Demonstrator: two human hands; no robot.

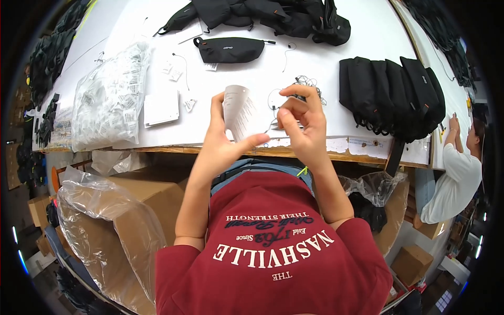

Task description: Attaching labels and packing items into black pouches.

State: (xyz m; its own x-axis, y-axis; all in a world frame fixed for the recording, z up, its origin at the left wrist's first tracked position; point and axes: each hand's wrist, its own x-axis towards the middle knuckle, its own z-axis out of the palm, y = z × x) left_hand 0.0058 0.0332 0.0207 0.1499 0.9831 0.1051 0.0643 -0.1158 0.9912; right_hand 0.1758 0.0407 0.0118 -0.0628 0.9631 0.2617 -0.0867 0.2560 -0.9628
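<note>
My left hand holds a curled white printed card upright between thumb and fingers, above the near edge of the table. Beside it, my right hand is closed in a pinch on a thin dark cord, whose loop shows by the fingertips. Whether the cord passes through the card cannot be made out. Behind my right hand lies a tangle of similar cords. Farther back, a black waist bag lies flat, with single cords on either side of it. A stack of white cards sits to the left.
A large clear bag of small white packets fills the table's left side. Black bags stand in a row at right; more are piled at the back. Plastic-lined cartons stand below the table edge. Another person works at far right.
</note>
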